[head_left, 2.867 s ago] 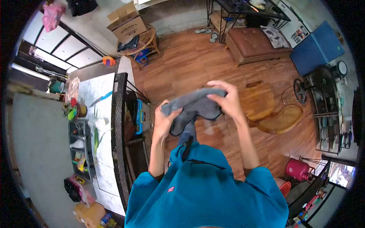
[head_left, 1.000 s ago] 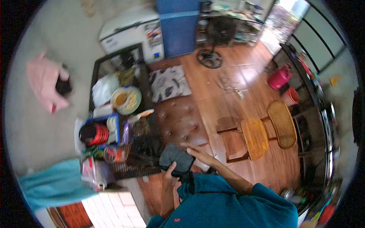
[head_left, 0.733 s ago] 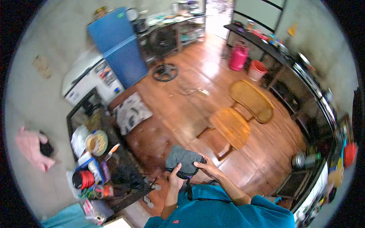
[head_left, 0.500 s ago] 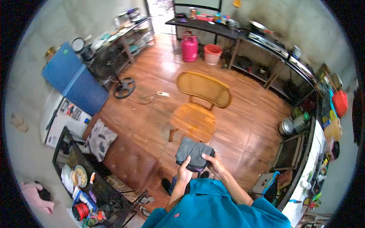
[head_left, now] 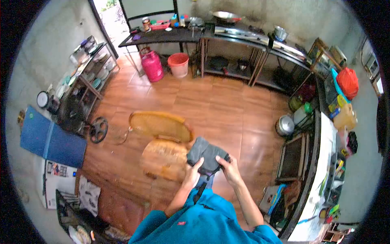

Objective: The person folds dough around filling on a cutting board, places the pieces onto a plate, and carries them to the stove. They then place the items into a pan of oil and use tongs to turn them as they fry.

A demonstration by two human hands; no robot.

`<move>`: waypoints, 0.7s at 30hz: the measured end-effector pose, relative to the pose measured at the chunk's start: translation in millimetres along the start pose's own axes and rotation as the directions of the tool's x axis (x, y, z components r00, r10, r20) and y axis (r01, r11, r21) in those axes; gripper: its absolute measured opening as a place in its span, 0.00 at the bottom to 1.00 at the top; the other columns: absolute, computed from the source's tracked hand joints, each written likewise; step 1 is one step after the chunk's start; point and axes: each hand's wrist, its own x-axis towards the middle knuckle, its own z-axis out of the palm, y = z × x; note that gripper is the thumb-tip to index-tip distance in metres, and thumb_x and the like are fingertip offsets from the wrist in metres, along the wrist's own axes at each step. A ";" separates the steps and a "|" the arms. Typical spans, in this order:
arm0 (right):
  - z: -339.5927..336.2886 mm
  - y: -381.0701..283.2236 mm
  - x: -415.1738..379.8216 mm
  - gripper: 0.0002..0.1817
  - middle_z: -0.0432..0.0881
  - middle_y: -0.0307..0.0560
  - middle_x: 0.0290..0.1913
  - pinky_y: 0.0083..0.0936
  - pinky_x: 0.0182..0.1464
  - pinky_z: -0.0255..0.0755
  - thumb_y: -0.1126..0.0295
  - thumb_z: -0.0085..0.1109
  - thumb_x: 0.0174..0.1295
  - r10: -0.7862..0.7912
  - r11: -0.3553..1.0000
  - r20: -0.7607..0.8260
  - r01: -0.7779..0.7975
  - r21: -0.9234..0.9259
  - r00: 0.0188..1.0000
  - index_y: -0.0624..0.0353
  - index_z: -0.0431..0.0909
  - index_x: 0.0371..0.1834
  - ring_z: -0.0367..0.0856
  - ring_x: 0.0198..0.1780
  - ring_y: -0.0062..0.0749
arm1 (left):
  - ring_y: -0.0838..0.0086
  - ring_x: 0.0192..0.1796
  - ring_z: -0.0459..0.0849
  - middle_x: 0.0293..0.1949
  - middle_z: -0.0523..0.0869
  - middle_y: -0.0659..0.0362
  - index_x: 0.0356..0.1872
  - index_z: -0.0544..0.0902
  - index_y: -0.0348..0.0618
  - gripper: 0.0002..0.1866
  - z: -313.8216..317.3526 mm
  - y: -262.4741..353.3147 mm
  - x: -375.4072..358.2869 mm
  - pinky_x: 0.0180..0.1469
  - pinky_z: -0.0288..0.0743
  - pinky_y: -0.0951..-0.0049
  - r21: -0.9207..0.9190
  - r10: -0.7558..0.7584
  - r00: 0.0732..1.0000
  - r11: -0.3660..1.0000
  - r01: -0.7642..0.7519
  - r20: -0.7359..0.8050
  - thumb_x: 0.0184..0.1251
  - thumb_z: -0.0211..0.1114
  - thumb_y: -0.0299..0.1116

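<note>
A folded dark grey cloth [head_left: 206, 154] is held in front of the blue-green shirt, low in the middle of the view. My left hand [head_left: 192, 173] grips its lower left edge, thumb on top. At the right edge, my right hand [head_left: 229, 168] holds the same cloth with its thumb pressed on the upper face. The fingers under the cloth are hidden. Just beyond and to the left stands a wooden chair [head_left: 164, 158] with a woven back.
A pink gas cylinder [head_left: 152, 66] and a red and white bucket [head_left: 178, 65] stand by the far tables. Left are a fan base [head_left: 98, 130], a blue-topped fridge [head_left: 53, 140] and a brown couch [head_left: 122, 207]. A white counter [head_left: 313, 183] runs along the right.
The view has turned right and moved, so the chair, couch and fridge now appear further left. Both hands still hold the cloth, with little change in their grip.
</note>
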 end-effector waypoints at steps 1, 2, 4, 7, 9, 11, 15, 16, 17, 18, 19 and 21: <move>-9.4 -15.0 32.1 0.18 0.80 0.46 0.45 0.24 0.52 0.69 0.71 0.61 0.57 0.007 1.000 0.025 -0.007 -0.014 1.000 0.70 0.75 0.48 0.76 0.46 0.27 | 0.67 0.54 0.76 0.53 0.76 0.53 0.57 0.70 0.34 0.22 13.9 2.2 32.0 0.57 0.71 0.64 -0.026 -0.004 1.000 1.000 0.004 -0.021 0.61 0.61 0.24; -24.1 -22.9 70.5 0.18 0.80 0.46 0.45 0.24 0.53 0.69 0.71 0.61 0.57 0.037 0.998 0.038 -0.035 -0.050 0.999 0.70 0.75 0.48 0.76 0.46 0.27 | 0.66 0.54 0.76 0.53 0.77 0.53 0.57 0.70 0.34 0.22 14.6 -10.9 73.1 0.58 0.71 0.64 -0.013 0.076 0.997 0.997 -0.077 -0.030 0.61 0.61 0.24; -44.0 -41.8 138.7 0.18 0.80 0.45 0.44 0.24 0.52 0.69 0.72 0.61 0.57 0.071 0.996 0.031 -0.069 -0.064 0.997 0.69 0.75 0.49 0.77 0.45 0.27 | 0.67 0.55 0.76 0.54 0.77 0.53 0.57 0.71 0.36 0.21 29.2 -19.5 149.4 0.58 0.70 0.65 0.002 0.119 0.993 0.993 -0.119 -0.003 0.61 0.60 0.24; -50.7 -94.4 224.5 0.16 0.81 0.45 0.43 0.23 0.51 0.71 0.73 0.61 0.57 0.069 0.997 -0.009 -0.069 -0.032 0.998 0.68 0.75 0.48 0.77 0.44 0.26 | 0.68 0.55 0.76 0.53 0.77 0.54 0.56 0.72 0.37 0.20 97.1 19.8 234.9 0.58 0.70 0.65 -0.071 -0.021 1.000 0.997 0.022 0.024 0.62 0.60 0.26; -48.4 -129.6 274.5 0.15 0.81 0.45 0.42 0.23 0.49 0.71 0.73 0.60 0.57 -0.033 0.999 0.005 0.033 -0.012 0.999 0.68 0.75 0.47 0.78 0.44 0.26 | 0.69 0.53 0.77 0.53 0.77 0.56 0.56 0.72 0.38 0.20 125.3 34.4 287.7 0.57 0.71 0.67 -0.036 -0.041 0.999 0.998 0.043 0.035 0.63 0.60 0.27; -41.0 -164.4 319.6 0.14 0.81 0.45 0.41 0.23 0.49 0.72 0.76 0.59 0.57 -0.051 0.999 -0.029 0.051 0.017 0.998 0.66 0.75 0.47 0.78 0.43 0.25 | 0.70 0.52 0.78 0.52 0.78 0.56 0.56 0.72 0.38 0.20 155.1 54.5 332.4 0.55 0.72 0.68 0.047 -0.020 0.998 0.999 0.018 0.052 0.63 0.60 0.29; -31.5 -196.8 416.4 0.12 0.81 0.44 0.41 0.23 0.48 0.71 0.78 0.58 0.57 -0.024 0.995 0.001 0.024 0.101 1.000 0.66 0.74 0.46 0.78 0.42 0.24 | 0.71 0.50 0.79 0.50 0.80 0.56 0.55 0.73 0.38 0.21 181.7 89.2 418.4 0.53 0.73 0.71 0.186 -0.050 0.997 0.982 0.038 0.060 0.63 0.62 0.34; -34.5 -197.5 445.7 0.12 0.81 0.44 0.41 0.22 0.48 0.71 0.78 0.58 0.58 0.014 0.994 0.025 -0.017 0.106 1.000 0.66 0.74 0.45 0.78 0.42 0.24 | 0.71 0.50 0.78 0.50 0.79 0.56 0.55 0.73 0.38 0.21 185.3 89.4 443.0 0.53 0.73 0.70 0.137 -0.030 0.999 0.990 0.025 0.039 0.62 0.62 0.34; -35.2 -199.8 479.0 0.12 0.81 0.43 0.41 0.22 0.47 0.71 0.78 0.58 0.58 0.052 0.992 0.050 -0.057 0.110 0.997 0.66 0.74 0.45 0.78 0.41 0.24 | 0.72 0.51 0.78 0.51 0.79 0.56 0.56 0.72 0.37 0.22 186.9 89.2 470.8 0.54 0.72 0.70 0.088 -0.011 1.000 0.996 0.009 0.018 0.62 0.63 0.33; -29.8 -208.4 512.3 0.12 0.81 0.43 0.40 0.21 0.47 0.70 0.78 0.58 0.58 0.068 0.996 0.088 -0.073 0.050 0.994 0.66 0.74 0.45 0.78 0.41 0.23 | 0.70 0.53 0.77 0.53 0.78 0.54 0.56 0.72 0.37 0.22 180.2 91.7 502.2 0.57 0.70 0.68 0.039 -0.063 0.998 0.997 0.064 -0.017 0.62 0.63 0.33; -27.8 -211.5 544.9 0.12 0.81 0.43 0.40 0.21 0.47 0.70 0.78 0.58 0.58 0.083 0.995 0.099 -0.088 0.050 0.992 0.66 0.74 0.45 0.78 0.41 0.23 | 0.70 0.53 0.77 0.53 0.78 0.54 0.56 0.72 0.37 0.22 172.7 93.8 530.8 0.57 0.70 0.68 0.038 -0.058 0.998 0.998 0.060 -0.035 0.62 0.63 0.33; -22.8 -221.8 616.0 0.11 0.81 0.41 0.39 0.20 0.46 0.70 0.78 0.58 0.58 0.138 0.980 0.194 -0.106 -0.171 0.971 0.64 0.75 0.44 0.78 0.39 0.22 | 0.68 0.56 0.76 0.55 0.76 0.53 0.56 0.72 0.36 0.22 164.1 101.3 591.6 0.59 0.69 0.66 -0.089 -0.084 0.994 0.993 0.077 -0.072 0.63 0.62 0.32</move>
